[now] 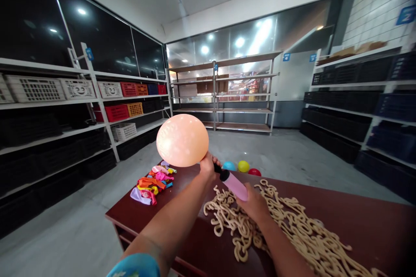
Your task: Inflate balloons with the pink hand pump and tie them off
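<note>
A large inflated peach balloon (182,140) is held up over the far edge of the table. My left hand (209,165) is closed at the balloon's neck, where it meets the black nozzle end of a balloon pump. The pump's pink barrel (236,186) slants down to the right. Around that barrel wraps my right hand (253,203). The balloon's neck itself is hidden by my left fingers. On the table below lies a heap of tan, curly, cord-like pieces (224,216). Left of my forearm is a pile of uninflated coloured balloons (152,184).
The dark red table (182,207) spans the foreground. Behind its far edge show a blue balloon (229,165), a yellow balloon (243,166) and a red balloon (255,172). Shelves with plastic baskets (35,88) line the left; dark crates (338,117) fill the right shelves.
</note>
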`<action>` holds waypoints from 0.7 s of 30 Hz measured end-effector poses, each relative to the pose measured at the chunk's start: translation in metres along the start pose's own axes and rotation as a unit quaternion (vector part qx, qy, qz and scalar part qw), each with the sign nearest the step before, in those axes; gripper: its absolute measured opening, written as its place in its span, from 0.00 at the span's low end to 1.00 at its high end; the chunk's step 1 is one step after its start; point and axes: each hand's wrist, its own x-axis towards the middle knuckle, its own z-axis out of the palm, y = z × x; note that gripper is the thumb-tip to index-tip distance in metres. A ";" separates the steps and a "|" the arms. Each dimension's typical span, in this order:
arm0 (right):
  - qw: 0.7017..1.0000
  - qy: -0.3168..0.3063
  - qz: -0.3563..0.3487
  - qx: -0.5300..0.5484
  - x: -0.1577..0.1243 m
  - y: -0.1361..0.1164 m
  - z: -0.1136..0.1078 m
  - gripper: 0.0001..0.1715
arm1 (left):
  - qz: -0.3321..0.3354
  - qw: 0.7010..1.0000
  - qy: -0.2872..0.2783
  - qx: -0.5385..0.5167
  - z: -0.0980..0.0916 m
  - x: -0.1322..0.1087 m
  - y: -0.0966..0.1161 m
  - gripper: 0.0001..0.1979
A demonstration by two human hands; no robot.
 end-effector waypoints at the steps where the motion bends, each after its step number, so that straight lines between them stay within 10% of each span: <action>1: 1.000 0.000 -0.002 0.000 0.000 0.000 -0.001 0.16 | 0.002 1.000 -0.005 0.001 -0.001 0.000 0.003 0.20; 13: 1.000 0.003 0.007 0.003 0.002 0.001 -0.009 0.17 | 0.110 0.994 -0.005 0.009 -0.015 0.023 0.096 0.20; 21: 0.998 -0.011 -0.004 -0.058 0.000 -0.002 -0.010 0.18 | 0.081 0.997 -0.005 -0.016 -0.023 0.011 0.034 0.20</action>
